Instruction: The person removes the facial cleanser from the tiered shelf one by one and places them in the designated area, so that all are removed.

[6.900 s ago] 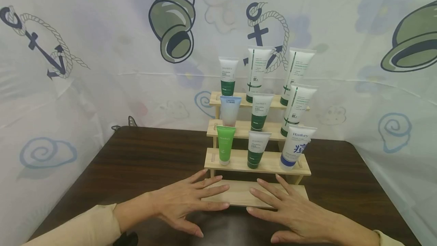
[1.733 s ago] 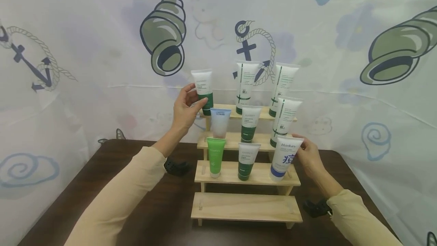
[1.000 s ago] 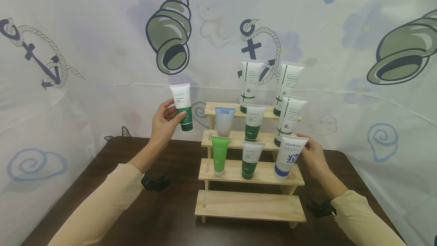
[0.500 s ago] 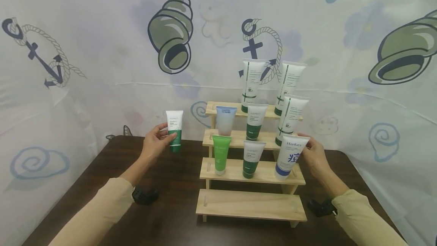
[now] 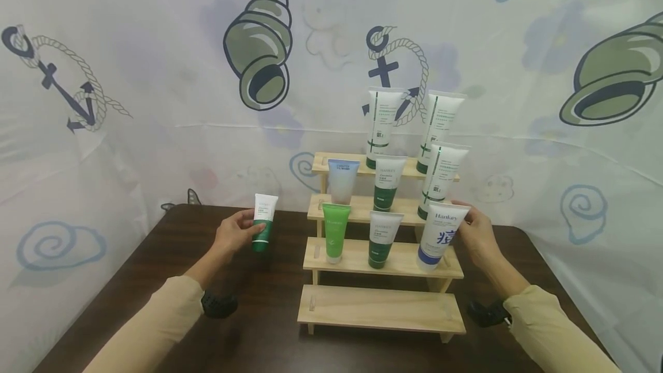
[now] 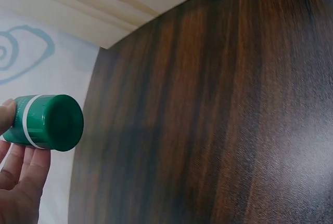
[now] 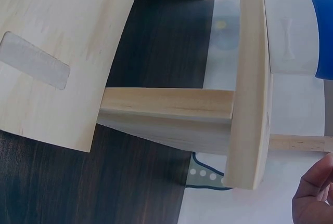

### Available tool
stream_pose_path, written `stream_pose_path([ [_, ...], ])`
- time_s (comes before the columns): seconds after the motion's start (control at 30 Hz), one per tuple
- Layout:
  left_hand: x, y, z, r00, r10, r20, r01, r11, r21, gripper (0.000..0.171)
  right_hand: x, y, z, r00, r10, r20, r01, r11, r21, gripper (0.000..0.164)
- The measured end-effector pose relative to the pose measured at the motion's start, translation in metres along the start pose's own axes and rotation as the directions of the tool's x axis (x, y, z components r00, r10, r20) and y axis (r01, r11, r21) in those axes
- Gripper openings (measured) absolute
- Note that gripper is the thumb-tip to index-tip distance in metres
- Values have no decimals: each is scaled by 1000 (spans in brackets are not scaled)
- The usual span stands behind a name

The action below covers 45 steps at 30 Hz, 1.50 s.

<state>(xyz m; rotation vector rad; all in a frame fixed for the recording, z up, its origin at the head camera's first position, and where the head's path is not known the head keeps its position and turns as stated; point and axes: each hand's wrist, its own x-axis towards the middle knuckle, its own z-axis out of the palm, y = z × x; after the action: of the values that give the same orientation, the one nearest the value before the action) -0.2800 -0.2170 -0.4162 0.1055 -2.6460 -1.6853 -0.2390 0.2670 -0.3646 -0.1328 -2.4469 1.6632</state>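
Observation:
My left hand [image 5: 232,235] pinches a small white-and-green cosmetic tube [image 5: 265,217] between thumb and fingers, left of the wooden tiered stand [image 5: 383,307]. The tube is cap down; in the left wrist view its green cap [image 6: 63,123] shows over the dark table. My right hand [image 5: 476,238] is at the stand's right side, beside a white tube with a blue band [image 5: 437,238]. Its fingertips are hidden behind that tube in the head view. The right wrist view shows curled fingers [image 7: 315,185] at the lower right, and I cannot tell what they hold.
Two tall white tubes [image 5: 382,122] stand on the top tier. Below are a pale blue tube [image 5: 343,180], a white-green tube [image 5: 388,180] and a tall white one [image 5: 442,180]. A green tube [image 5: 335,235] and another white-green tube [image 5: 383,238] share the third tier. Patterned cloth [image 5: 171,91] hangs behind.
From spread, bare hands, my left hand took the white-green tube off the top tier's left end, moved it left, then lowered it. My right hand went to the stand's right side and stays there.

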Motion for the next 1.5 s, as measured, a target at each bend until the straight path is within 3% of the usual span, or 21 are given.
stream_pose_path([
  [0.37,0,-12,6,997,-76,25,73,992,103,55,-1,-2,-1,1000,8,18,-8,1000,-3,50],
  [0.83,3,-27,7,994,-105,34,97,979,180,55,-1,-1,-1,1000,2,12,-2,1000,-3,50],
  [1.5,9,-39,7,987,-143,70,128,974,188,55,0,2,-2,1000,-4,14,3,1000,17,50],
])
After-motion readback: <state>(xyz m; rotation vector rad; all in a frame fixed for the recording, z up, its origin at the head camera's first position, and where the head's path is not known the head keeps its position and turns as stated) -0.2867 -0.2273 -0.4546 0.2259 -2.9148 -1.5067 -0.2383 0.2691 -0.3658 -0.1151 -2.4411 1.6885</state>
